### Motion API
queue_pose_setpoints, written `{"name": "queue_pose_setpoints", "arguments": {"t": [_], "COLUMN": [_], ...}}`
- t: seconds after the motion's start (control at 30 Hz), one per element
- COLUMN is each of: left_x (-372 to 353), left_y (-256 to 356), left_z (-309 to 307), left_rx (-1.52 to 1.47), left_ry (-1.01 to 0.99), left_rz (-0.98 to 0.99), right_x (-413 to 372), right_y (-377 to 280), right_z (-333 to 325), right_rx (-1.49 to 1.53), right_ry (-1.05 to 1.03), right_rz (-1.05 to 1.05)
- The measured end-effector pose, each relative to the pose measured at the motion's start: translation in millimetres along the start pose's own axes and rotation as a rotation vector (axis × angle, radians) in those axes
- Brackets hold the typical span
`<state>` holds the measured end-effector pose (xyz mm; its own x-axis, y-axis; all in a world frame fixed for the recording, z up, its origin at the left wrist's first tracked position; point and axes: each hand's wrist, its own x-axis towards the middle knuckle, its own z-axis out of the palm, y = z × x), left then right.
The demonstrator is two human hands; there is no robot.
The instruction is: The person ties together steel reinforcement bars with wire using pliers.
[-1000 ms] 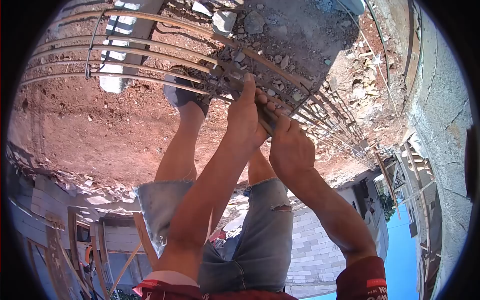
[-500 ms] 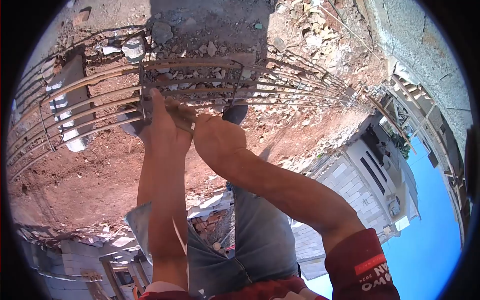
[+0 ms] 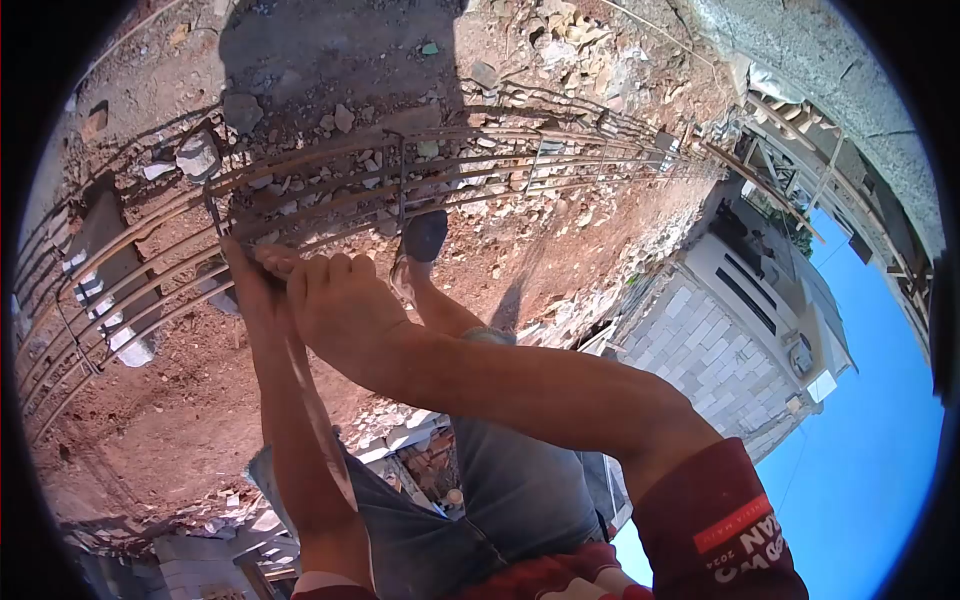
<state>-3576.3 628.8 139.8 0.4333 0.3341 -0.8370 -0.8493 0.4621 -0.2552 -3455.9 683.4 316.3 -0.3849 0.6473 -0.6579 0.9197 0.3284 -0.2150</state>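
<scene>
Long thin steel bars [image 3: 480,172] run side by side across the upper view, joined by dark cross stirrups [image 3: 402,180]. At one stirrup on the left part of the bars, my left hand [image 3: 258,290] is closed, its fingertips near the bars. Close beside it on the right, my right hand [image 3: 340,310] is curled in a fist around something I cannot make out. The two hands hide the bars behind them and most of what lies between the fingers.
Reddish soil [image 3: 190,420] with rubble lies under the bars. Pale blocks [image 3: 130,345] support them at the left. A foot in a dark shoe [image 3: 426,235] stands near the bars. A block wall [image 3: 685,350] rises at the right.
The view has shifted, and both hands now appear further left and slightly lower. My left hand's upright fingers have drawn in lower by the stirrup. A foot has come into view.
</scene>
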Motion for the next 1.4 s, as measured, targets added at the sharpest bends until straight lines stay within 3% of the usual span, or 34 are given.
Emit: {"name": "queue_pose_setpoints", "arguments": {"t": [0.03,0.07,0.13,0.17,0.23,0.27,0.33,0.37,0.43,0.47,0.5,0.57,0.6,0.63,0.67,0.73,0.83,0.87,0.9,0.93,1.0,1.03,1.1,1.13,1.23,1.3,1.33,1.4], "left_x": [-5.1,-16.9,-21.6,-27.8,-35.9,-31.8,-21.1,-19.3,-21.9,-28.7,-33.9,-47.2,-56.3,-69.4,-85.4,-115.4,-156.5,-172.8,-189.7,-205.9,-234.4,-245.3,-261.7,-269.3,-290.5,-290.5,-293.5,-298.9], "left_y": [-5.4,-15.2,-15.8,-15.4,-17.8,-19.2,-20.9,-17.5,-5.5,-5.5,-7.7,-8.9,-14.9,-21.9,-35.3,-63.0,-94.3,-107.3,-124.8,-141.6,-164.2,-173.4,-197.8,-212.3,-261.2,-284.2,-297.0,-320.1], "left_z": [3.7,9.3,20.2,34.5,64.5,60.0,41.8,38.2,37.4,45.3,48.9,56.2,56.8,58.4,65.5,74.5,60.0,65.5,74.9,83.7,100.2,111.8,127.6,134.9,163.2,166.8,172.0,187.7], "left_rx": [0.004,-0.274,-0.385,-0.383,-0.251,-0.24,0.512,0.533,-0.383,-0.307,-0.292,-0.038,0.037,0.059,0.321,0.567,0.57,0.605,0.532,0.458,0.541,0.635,0.753,0.83,0.78,0.927,0.989,1.007], "left_ry": [-0.008,-0.219,-0.573,-0.57,0.034,0.033,0.142,0.137,-0.908,-0.864,-0.857,-0.668,-0.506,-0.504,-0.289,-0.132,-0.159,-0.164,-0.06,0.04,0.018,-0.004,0.052,0.123,0.124,0.042,0.035,0.018], "left_rz": [-0.002,-0.028,-0.096,-0.101,0.026,0.025,0.482,0.477,-0.226,-0.149,-0.164,-0.028,0.023,0.019,0.077,0.049,-0.033,-0.028,0.009,0.05,0.043,0.022,0.045,0.064,0.06,0.105,0.128,0.114], "right_x": [-5.1,-7.4,-4.3,-11.2,-17.8,-19.0,-25.3,-31.9,-41.0,-41.6,-44.0,-49.2,-54.9,-64.3,-75.9,-105.4,-153.4,-169.6,-184.2,-197.3,-221.2,-234.5,-267.0,-282.9,-325.0,-357.4,-367.6,-383.2], "right_y": [-8.8,-19.7,-31.7,-32.3,-29.5,-25.1,-13.3,-19.3,-45.0,-44.6,-41.1,-36.1,-32.7,-28.0,-22.7,-17.9,-17.2,-18.2,-16.4,-12.5,-1.8,6.2,20.2,25.1,33.3,68.4,70.5,76.3], "right_z": [-2.4,-2.3,11.5,21.5,36.1,36.7,37.5,41.2,45.5,33.5,29.9,23.7,22.9,25.0,28.0,37.5,40.1,35.2,30.9,29.4,28.9,28.7,25.1,21.2,2.9,-17.0,-18.2,-20.0], "right_rx": [-0.004,0.259,0.624,0.627,0.238,0.244,0.042,0.054,0.582,0.82,0.837,1.232,1.253,1.175,1.09,1.188,1.278,1.281,1.283,1.303,2.055,2.066,2.302,2.297,2.506,2.91,2.913,2.983], "right_ry": [0.007,-0.043,-0.087,-0.087,0.084,0.091,0.242,0.252,0.056,-0.067,-0.056,0.036,0.049,0.204,0.356,0.391,0.432,0.336,0.242,0.279,-0.125,-0.086,-0.394,-0.375,-0.037,-0.344,-0.333,-0.114], "right_rz": [0.005,0.162,0.47,0.476,0.304,0.309,0.135,0.151,0.295,0.404,0.413,0.55,0.548,0.481,0.418,0.367,0.236,0.271,0.302,0.292,0.216,0.184,0.099,0.063,0.28,0.268,0.218,0.14]}}
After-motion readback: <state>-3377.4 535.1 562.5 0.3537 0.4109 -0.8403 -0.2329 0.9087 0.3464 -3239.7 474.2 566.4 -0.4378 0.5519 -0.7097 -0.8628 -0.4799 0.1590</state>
